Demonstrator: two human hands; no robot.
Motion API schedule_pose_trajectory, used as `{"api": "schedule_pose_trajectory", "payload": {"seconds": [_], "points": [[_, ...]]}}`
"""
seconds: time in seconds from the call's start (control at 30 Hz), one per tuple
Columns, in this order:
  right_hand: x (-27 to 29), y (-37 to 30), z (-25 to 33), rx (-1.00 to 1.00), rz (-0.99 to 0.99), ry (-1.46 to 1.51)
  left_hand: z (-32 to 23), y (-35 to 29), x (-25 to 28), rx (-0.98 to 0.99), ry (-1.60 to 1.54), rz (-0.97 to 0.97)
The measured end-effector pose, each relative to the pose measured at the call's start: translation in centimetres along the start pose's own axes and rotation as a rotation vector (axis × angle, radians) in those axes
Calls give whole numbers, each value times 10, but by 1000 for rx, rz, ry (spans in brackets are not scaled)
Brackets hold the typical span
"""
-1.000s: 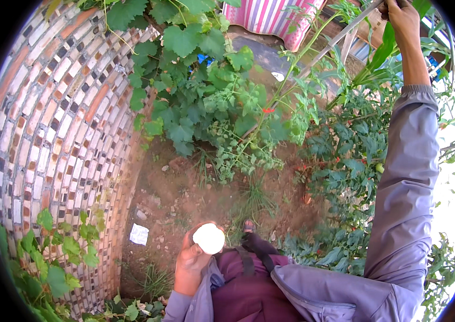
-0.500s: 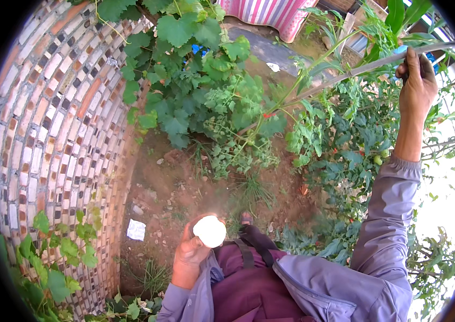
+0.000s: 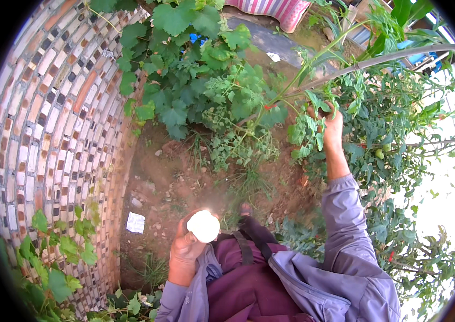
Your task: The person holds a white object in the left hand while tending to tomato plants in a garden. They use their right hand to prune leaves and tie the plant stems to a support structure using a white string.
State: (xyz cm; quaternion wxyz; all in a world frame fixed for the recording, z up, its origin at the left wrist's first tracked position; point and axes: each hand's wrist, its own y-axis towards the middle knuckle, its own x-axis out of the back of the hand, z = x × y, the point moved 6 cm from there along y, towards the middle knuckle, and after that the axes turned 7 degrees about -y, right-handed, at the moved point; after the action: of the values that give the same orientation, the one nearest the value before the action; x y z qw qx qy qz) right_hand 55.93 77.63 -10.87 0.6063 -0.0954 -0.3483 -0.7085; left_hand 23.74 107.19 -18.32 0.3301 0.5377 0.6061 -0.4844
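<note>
**Half in Glare, Half in Green**

A multicoloured, narrow-coursed brick wall [image 3: 58,134] borders the left edge of the brown, stony soil [image 3: 171,180], where a crumpled white scrap, perhaps paper [image 3: 135,222], lies near that edge. Next, the person's left hand [image 3: 183,252] curls around a glaring white, rounded object [image 3: 204,226], held above the soil, thumb on its near side. Overexposure hides its material; it looks light enough for one palm, best gripped round its sides, though whether it is slippery cannot be told. Farther right, a leafy green shoot [image 3: 306,131] hangs below a slender grey pole [image 3: 370,64]. The right hand [image 3: 333,126] is in among its leaves; whether the fingers pinch anything cannot be told. The shoot is probably soft and easily snapped, safest held by its stem. No brand, label or writing is legible.
</note>
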Motion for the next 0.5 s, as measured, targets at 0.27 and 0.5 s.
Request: {"api": "schedule_pose_trajectory", "payload": {"seconds": [0.27, 0.5], "points": [[-75, -16, 10, -52, -185, 97, -3, -11, 4, -51, 30, -71], [-55, -22, -8, -384, -401, -110, -10, -26, 19, -116, 50, -93]]}}
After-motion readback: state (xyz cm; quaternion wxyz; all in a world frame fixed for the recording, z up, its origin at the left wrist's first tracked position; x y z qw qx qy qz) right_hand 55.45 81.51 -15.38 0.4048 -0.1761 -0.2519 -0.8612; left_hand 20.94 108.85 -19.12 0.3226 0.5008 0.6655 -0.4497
